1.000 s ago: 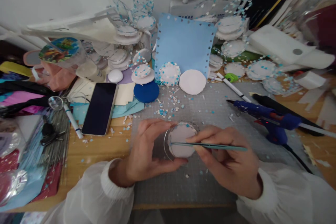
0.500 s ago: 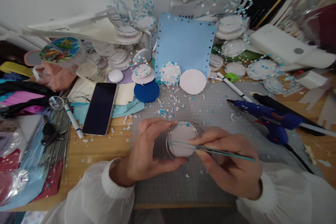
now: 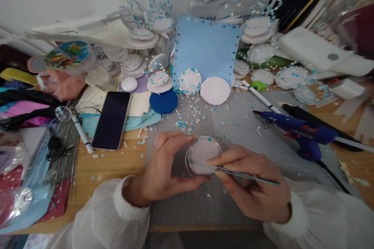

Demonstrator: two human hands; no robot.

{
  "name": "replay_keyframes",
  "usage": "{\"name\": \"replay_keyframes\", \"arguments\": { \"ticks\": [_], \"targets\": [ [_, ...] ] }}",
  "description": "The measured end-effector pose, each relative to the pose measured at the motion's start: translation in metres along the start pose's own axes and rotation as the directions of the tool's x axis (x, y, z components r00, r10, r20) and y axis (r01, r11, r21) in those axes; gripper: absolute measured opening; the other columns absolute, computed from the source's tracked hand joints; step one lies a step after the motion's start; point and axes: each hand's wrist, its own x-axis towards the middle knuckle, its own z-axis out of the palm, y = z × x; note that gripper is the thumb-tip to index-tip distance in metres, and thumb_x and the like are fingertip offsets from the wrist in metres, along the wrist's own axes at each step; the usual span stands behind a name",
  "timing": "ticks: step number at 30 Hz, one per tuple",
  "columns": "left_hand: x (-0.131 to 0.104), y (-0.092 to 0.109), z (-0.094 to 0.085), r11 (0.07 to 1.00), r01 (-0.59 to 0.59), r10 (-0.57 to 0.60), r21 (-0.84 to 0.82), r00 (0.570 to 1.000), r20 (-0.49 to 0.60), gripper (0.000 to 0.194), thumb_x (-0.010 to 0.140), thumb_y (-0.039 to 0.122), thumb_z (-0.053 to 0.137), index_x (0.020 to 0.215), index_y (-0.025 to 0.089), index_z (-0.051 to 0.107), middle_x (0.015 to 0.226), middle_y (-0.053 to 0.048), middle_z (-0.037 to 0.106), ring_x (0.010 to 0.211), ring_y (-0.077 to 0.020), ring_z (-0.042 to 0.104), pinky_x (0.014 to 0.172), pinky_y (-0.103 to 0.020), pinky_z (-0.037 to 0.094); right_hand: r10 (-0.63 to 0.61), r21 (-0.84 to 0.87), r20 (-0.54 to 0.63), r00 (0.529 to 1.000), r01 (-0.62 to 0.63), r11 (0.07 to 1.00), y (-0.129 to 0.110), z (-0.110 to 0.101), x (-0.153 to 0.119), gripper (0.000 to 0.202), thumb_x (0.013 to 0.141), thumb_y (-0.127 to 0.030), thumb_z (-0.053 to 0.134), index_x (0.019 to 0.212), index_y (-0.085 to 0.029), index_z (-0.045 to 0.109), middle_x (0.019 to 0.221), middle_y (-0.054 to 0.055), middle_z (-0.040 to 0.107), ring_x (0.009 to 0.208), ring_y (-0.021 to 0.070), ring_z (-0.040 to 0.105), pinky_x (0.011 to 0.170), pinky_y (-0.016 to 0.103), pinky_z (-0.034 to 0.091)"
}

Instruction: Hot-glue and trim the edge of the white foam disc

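My left hand [image 3: 169, 167] curves round the left side of a small white disc [image 3: 206, 151] with a thin wire ring around it, gripping it between thumb and fingers above the mat. A few tiny blue and white pieces sit along the disc's edge. In my right hand [image 3: 254, 179] are slim teal tweezers [image 3: 245, 174], pinched between thumb and fingertips. Their tips reach over the disc's left edge; whether they hold a piece is too small to tell. Tiny blue and white paper bits [image 3: 187, 120] lie scattered beyond the disc.
A grey cutting mat [image 3: 175, 214] lies under my hands. To the right rests a blue glue gun [image 3: 298, 126] with its cord. A phone [image 3: 112, 120] lies left. Behind stand a blue card [image 3: 207, 50], a white disc [image 3: 215, 90], a decorated disc [image 3: 189, 81] and a dark blue disc [image 3: 163, 101].
My right hand and the rear end of the tweezers have shifted slightly, the tweezers now tilting a little more steeply. The left hand and the disc stay nearly in place.
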Motion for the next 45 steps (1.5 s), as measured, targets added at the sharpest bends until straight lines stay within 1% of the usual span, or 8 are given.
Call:
{"name": "replay_keyframes", "arguments": {
  "ticks": [6,11,23,25,31,38,42,45],
  "targets": [
    [0.000,0.000,0.001,1.000,-0.001,0.001,0.010,1.000,-0.001,0.080,0.061,0.042,0.082,0.127,0.022,0.042,0.107,-0.011,0.066,0.098,-0.0280,0.061,0.082,-0.045,0.048,0.013,0.003,-0.042,0.999,-0.013,1.000,0.000,0.002,0.000,0.039,0.070,0.002,0.061,0.099,-0.024,0.057,0.088,0.002,0.073,0.078,0.0154,0.069,0.067,0.029,0.056],
    [0.000,0.000,0.000,1.000,0.011,-0.011,0.003,1.000,0.011,0.079,0.061,0.044,0.082,0.127,0.022,0.043,0.106,-0.010,0.066,0.097,-0.0276,0.061,0.081,-0.044,0.048,0.010,-0.004,-0.044,0.999,-0.010,1.000,0.000,0.002,-0.001,0.037,0.071,0.000,0.062,0.098,-0.023,0.057,0.089,0.001,0.073,0.078,0.0140,0.068,0.067,0.027,0.055],
    [-0.001,0.001,0.000,0.999,0.040,-0.040,0.013,0.998,0.038,0.080,0.061,0.044,0.081,0.128,0.023,0.042,0.108,-0.011,0.065,0.098,-0.0284,0.060,0.082,-0.045,0.048,-0.005,-0.045,-0.053,0.999,0.003,0.999,0.000,0.000,-0.001,0.038,0.070,-0.001,0.063,0.099,-0.025,0.057,0.087,0.002,0.073,0.075,0.0162,0.069,0.064,0.030,0.056],
    [-0.001,0.002,-0.001,0.999,0.040,-0.041,0.016,0.998,0.049,0.079,0.061,0.044,0.081,0.127,0.022,0.043,0.107,-0.011,0.065,0.098,-0.0283,0.060,0.082,-0.044,0.048,-0.035,-0.083,-0.031,0.999,0.032,0.996,-0.001,-0.002,0.001,0.035,0.071,-0.002,0.063,0.098,-0.023,0.058,0.087,0.003,0.073,0.075,0.0155,0.069,0.064,0.028,0.056],
    [0.001,0.003,-0.002,0.999,0.036,-0.038,0.034,0.997,0.060,0.072,0.064,0.043,0.080,0.123,0.021,0.045,0.106,-0.011,0.065,0.097,-0.0276,0.060,0.081,-0.044,0.048,-0.173,-0.212,0.127,0.977,0.197,0.957,-0.004,-0.006,0.008,0.020,0.074,-0.004,0.061,0.087,-0.019,0.062,0.084,0.006,0.074,0.063,0.0123,0.067,0.057,0.024,0.054],
    [0.002,0.004,-0.001,0.999,0.019,-0.021,0.034,0.999,0.043,0.069,0.065,0.042,0.078,0.122,0.021,0.046,0.105,-0.011,0.065,0.095,-0.0279,0.061,0.079,-0.043,0.048,-0.195,-0.243,0.145,0.970,0.226,0.943,-0.004,-0.006,0.009,0.020,0.076,-0.005,0.060,0.089,-0.019,0.061,0.083,0.005,0.074,0.063,0.0122,0.067,0.057,0.025,0.056],
    [0.001,0.004,-0.002,0.999,0.035,-0.037,0.034,0.998,0.051,0.071,0.063,0.045,0.079,0.122,0.021,0.046,0.105,-0.011,0.065,0.095,-0.0278,0.060,0.080,-0.043,0.047,-0.177,-0.155,0.075,0.981,0.186,0.970,-0.003,-0.007,0.004,0.030,0.073,-0.005,0.061,0.097,-0.022,0.060,0.087,0.004,0.075,0.065,0.0138,0.068,0.057,0.027,0.055],
    [0.001,0.003,-0.002,0.996,0.065,-0.068,0.055,0.996,0.056,0.074,0.061,0.045,0.080,0.122,0.021,0.046,0.105,-0.010,0.064,0.096,-0.0278,0.061,0.082,-0.044,0.047,-0.063,-0.027,-0.100,0.993,0.060,0.998,-0.002,-0.007,0.001,0.038,0.071,-0.003,0.064,0.101,-0.025,0.061,0.090,0.003,0.073,0.072,0.0164,0.069,0.058,0.029,0.055]
  ]
}}
